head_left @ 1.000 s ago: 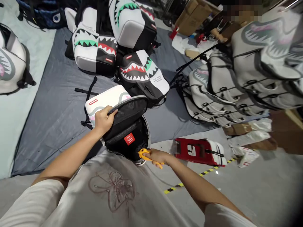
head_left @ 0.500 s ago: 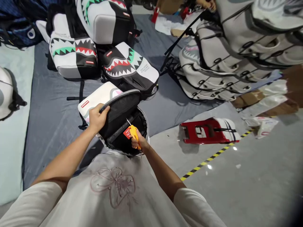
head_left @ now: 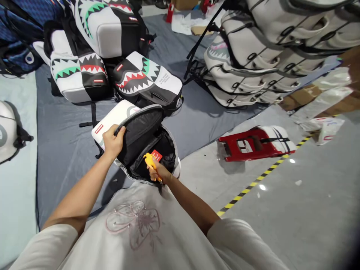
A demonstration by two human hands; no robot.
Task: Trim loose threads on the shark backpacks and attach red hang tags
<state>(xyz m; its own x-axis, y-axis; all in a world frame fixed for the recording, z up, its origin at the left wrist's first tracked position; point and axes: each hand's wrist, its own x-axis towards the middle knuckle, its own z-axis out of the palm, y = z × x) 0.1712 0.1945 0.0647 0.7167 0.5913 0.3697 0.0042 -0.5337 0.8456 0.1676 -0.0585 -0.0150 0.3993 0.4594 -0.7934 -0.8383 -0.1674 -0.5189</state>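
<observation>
A white backpack [head_left: 111,116] lies unzipped close to my body, its black lining showing. My left hand [head_left: 113,141] is closed on the edge of its front flap [head_left: 140,125], holding the flap raised. In the opening, my right hand [head_left: 158,171] grips a small yellow hand tool [head_left: 150,160], whose exact kind I cannot make out. A red label [head_left: 156,155] on the lining shows just beyond the tool.
Black-and-white backpacks with shark mouths [head_left: 147,78] lie ahead on the grey sheet [head_left: 201,125]. At right rises a stack of pale backpacks [head_left: 244,73]. A red-and-white stool [head_left: 255,144] is on the floor by striped tape [head_left: 258,178].
My right hand has shifted slightly left with the yellow tool, and the thin metal point seen earlier no longer shows. My left hand still holds the flap. The view has turned a little.
</observation>
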